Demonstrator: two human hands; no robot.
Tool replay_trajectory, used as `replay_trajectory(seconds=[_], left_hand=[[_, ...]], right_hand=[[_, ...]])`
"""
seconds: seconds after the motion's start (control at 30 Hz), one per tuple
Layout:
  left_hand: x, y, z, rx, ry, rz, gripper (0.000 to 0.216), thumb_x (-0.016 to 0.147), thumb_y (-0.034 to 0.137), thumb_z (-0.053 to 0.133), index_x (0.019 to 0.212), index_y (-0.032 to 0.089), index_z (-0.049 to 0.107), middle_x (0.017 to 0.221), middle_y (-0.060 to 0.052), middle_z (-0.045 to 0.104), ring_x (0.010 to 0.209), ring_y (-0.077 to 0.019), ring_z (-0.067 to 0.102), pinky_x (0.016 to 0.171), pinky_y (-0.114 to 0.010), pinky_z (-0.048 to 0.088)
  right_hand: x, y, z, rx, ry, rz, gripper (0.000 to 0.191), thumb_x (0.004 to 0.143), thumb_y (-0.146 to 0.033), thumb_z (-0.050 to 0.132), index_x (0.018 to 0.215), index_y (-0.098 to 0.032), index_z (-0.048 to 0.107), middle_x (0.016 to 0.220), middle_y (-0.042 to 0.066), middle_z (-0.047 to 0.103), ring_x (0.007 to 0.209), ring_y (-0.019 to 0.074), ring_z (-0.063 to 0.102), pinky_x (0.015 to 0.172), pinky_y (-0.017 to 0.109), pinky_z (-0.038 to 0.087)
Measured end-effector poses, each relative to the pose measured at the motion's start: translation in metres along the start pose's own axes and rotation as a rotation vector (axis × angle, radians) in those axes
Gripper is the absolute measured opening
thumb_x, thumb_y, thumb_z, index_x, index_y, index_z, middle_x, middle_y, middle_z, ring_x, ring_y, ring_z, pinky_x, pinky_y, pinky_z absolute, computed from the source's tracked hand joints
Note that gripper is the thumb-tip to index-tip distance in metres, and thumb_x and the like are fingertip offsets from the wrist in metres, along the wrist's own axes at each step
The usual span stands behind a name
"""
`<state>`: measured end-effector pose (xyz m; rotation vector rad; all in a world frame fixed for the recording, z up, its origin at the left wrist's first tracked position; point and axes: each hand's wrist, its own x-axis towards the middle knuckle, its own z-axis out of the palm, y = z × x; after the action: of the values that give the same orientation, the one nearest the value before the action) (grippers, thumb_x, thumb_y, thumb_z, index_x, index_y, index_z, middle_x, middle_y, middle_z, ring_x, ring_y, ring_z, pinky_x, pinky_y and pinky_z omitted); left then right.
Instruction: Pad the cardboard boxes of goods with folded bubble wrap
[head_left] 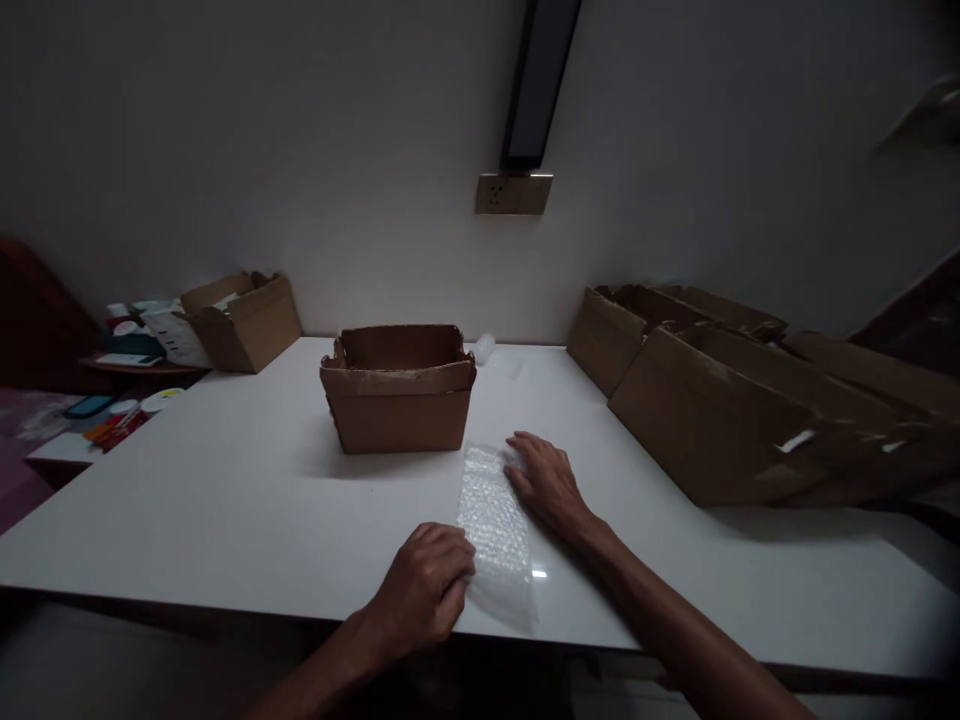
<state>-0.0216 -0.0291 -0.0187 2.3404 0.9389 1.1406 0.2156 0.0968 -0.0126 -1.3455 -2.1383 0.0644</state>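
Observation:
A strip of clear bubble wrap (493, 515) lies lengthwise on the white table (247, 510), its near end reaching the front edge. With its fingers curled, my left hand (431, 582) grips the wrap's left edge near that end. My right hand (547, 482) rests at the upper right edge of the wrap, fingers stretched forward and thumb apart, the fingertips touching it. Just beyond the wrap, to the left, stands an open cardboard box (401, 410); its bottom inside is hidden from me.
Several open cardboard boxes (712, 420) stand along the right side. Another cardboard box (259, 325) sits at the back left, beside low shelves with small items. A crumpled clear plastic piece (484, 348) lies near the wall, below a wall socket (514, 195).

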Motion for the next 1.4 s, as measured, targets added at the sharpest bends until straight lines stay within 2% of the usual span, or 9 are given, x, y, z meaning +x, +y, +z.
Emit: replay_trajectory(seconds=[0.23, 0.47, 0.57, 0.67, 0.8, 0.93, 1.13, 1.3, 1.4], left_hand=[[0.001, -0.002, 0.003, -0.049, 0.038, -0.031, 0.024, 0.072, 0.003, 0.053, 0.086, 0.020, 0.061, 0.094, -0.005, 0.073, 0.098, -0.0213, 0.066, 0.092, -0.037, 0.048], [0.003, -0.008, 0.013, -0.057, 0.102, 0.023, 0.027, 0.065, 0.003, 0.053, 0.085, 0.021, 0.059, 0.091, -0.004, 0.073, 0.091, -0.0197, 0.066, 0.087, -0.034, 0.047], [0.001, -0.021, 0.026, -0.031, 0.154, 0.113, 0.024, 0.064, 0.006, 0.055, 0.083, 0.020, 0.058, 0.086, -0.003, 0.072, 0.087, -0.0184, 0.065, 0.083, -0.032, 0.046], [-0.002, -0.042, 0.044, 0.074, 0.187, 0.197, 0.013, 0.071, 0.012, 0.059, 0.081, 0.020, 0.058, 0.080, -0.001, 0.071, 0.081, -0.0164, 0.063, 0.076, -0.030, 0.043], [-0.003, -0.059, 0.059, 0.241, 0.099, 0.201, 0.006, 0.081, 0.023, 0.064, 0.078, 0.020, 0.059, 0.079, 0.000, 0.069, 0.076, -0.0153, 0.058, 0.072, -0.030, 0.039], [-0.002, -0.052, 0.050, 0.192, 0.009, 0.145, 0.004, 0.078, 0.019, 0.062, 0.081, 0.020, 0.059, 0.085, -0.002, 0.070, 0.084, -0.0171, 0.061, 0.076, -0.031, 0.041], [0.001, -0.019, 0.016, -0.061, 0.040, -0.012, 0.016, 0.073, 0.010, 0.055, 0.085, 0.020, 0.060, 0.090, -0.005, 0.072, 0.092, -0.0203, 0.065, 0.084, -0.035, 0.046], [0.009, -0.001, -0.010, -0.211, 0.004, -0.230, 0.018, 0.077, 0.010, 0.053, 0.086, 0.020, 0.065, 0.091, -0.004, 0.074, 0.093, -0.0204, 0.066, 0.089, -0.036, 0.046], [0.023, 0.002, -0.017, -0.213, -0.072, -0.395, 0.014, 0.079, 0.014, 0.053, 0.083, 0.019, 0.066, 0.083, -0.003, 0.071, 0.081, -0.0182, 0.064, 0.077, -0.030, 0.046]], right_hand=[[0.000, -0.002, -0.009, -0.057, 0.151, -0.103, 0.034, 0.089, -0.025, 0.053, 0.122, -0.020, 0.059, 0.133, 0.015, 0.061, 0.119, 0.0312, 0.059, 0.092, 0.049, 0.048], [0.090, -0.094, -0.056, -0.029, 0.379, -0.396, 0.053, 0.089, -0.026, 0.061, 0.139, -0.019, 0.046, 0.139, 0.015, 0.057, 0.132, 0.0299, 0.049, 0.104, 0.046, 0.037], [0.111, -0.120, -0.057, -0.049, 0.325, -0.510, 0.022, 0.089, -0.018, 0.059, 0.111, -0.020, 0.063, 0.109, 0.009, 0.072, 0.110, 0.0273, 0.061, 0.096, 0.043, 0.039], [0.100, -0.125, -0.049, -0.037, 0.260, -0.586, 0.013, 0.092, -0.014, 0.055, 0.084, -0.021, 0.063, 0.083, 0.002, 0.072, 0.085, 0.0206, 0.062, 0.092, 0.040, 0.038], [0.077, -0.121, -0.046, -0.026, 0.286, -0.613, 0.016, 0.092, -0.008, 0.053, 0.088, -0.020, 0.063, 0.089, 0.002, 0.073, 0.089, 0.0187, 0.063, 0.098, 0.041, 0.034], [0.084, -0.121, -0.048, -0.018, 0.336, -0.611, 0.013, 0.093, -0.010, 0.055, 0.090, -0.020, 0.063, 0.088, 0.003, 0.073, 0.088, 0.0194, 0.064, 0.095, 0.040, 0.038], [0.074, -0.111, -0.056, 0.075, 0.386, -0.402, 0.030, 0.092, -0.017, 0.055, 0.120, -0.025, 0.063, 0.120, 0.010, 0.069, 0.112, 0.0272, 0.063, 0.097, 0.047, 0.043], [0.011, -0.070, -0.073, 0.235, 0.286, -0.103, 0.016, 0.092, -0.028, 0.058, 0.104, -0.026, 0.068, 0.110, 0.007, 0.073, 0.108, 0.0259, 0.066, 0.095, 0.044, 0.050], [-0.043, -0.045, -0.078, 0.296, 0.215, 0.126, 0.016, 0.093, -0.033, 0.058, 0.102, -0.025, 0.069, 0.105, 0.006, 0.074, 0.098, 0.0239, 0.070, 0.086, 0.039, 0.056]])
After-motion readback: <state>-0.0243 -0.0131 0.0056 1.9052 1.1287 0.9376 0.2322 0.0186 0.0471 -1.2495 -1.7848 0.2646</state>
